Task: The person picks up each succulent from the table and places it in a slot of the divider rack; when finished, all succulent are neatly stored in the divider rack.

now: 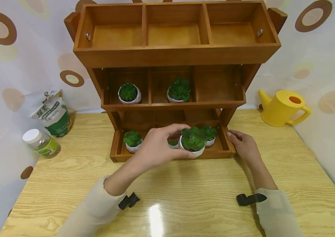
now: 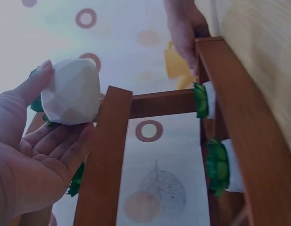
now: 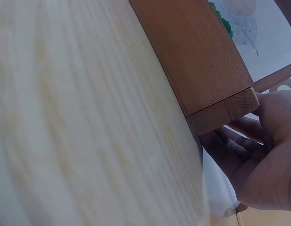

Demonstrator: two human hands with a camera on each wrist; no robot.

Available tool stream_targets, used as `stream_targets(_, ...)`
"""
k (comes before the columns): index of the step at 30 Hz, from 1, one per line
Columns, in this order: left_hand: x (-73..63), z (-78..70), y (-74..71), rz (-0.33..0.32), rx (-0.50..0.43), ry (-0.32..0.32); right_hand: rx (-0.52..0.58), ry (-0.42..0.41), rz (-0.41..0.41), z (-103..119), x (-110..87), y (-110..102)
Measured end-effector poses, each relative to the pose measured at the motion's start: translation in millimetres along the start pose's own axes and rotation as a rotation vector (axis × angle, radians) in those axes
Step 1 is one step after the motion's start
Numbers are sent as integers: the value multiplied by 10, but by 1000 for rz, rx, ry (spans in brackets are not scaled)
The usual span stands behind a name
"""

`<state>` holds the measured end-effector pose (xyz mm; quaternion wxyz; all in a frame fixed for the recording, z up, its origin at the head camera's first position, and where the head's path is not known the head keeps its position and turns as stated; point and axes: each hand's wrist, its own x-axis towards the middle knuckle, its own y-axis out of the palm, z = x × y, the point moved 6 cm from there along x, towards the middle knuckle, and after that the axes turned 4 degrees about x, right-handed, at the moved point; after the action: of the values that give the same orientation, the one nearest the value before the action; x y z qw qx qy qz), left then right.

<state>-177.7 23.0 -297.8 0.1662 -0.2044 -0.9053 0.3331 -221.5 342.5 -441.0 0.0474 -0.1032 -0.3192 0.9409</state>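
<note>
My left hand (image 1: 158,144) holds a white faceted pot with a green succulent (image 1: 192,140), raised in front of the shelf's bottom tier. The left wrist view shows thumb and fingers around the pot (image 2: 72,92). My right hand (image 1: 245,144) grips the lower right end of the brown wooden shelf (image 1: 176,56); its thumb lies at the board's edge and its fingers against the outer side (image 3: 225,113). In the bottom tier sit a potted succulent (image 1: 133,141) at left and another (image 1: 209,135) at right. Something green between them is mostly hidden by my left hand.
Two potted succulents (image 1: 129,93) (image 1: 179,90) stand in the middle tier's left and centre compartments. A yellow watering can (image 1: 283,108) is on the table (image 1: 203,197) at right. At left are a clear jar with a white lid (image 1: 42,144) and a green-white bag (image 1: 53,115).
</note>
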Motion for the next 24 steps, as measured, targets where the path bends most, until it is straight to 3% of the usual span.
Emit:
stream_targets(7,207,-222,-26,-13,-87,26,4,-15,-9,-12,2,-11)
stream_targets(17,497,-496,-110,-80,1,101,-26,-31,-17,2,16,-28)
stream_targets(24,701,-608,-131,-84,31,93,-24,-37,-13,8,7,-25)
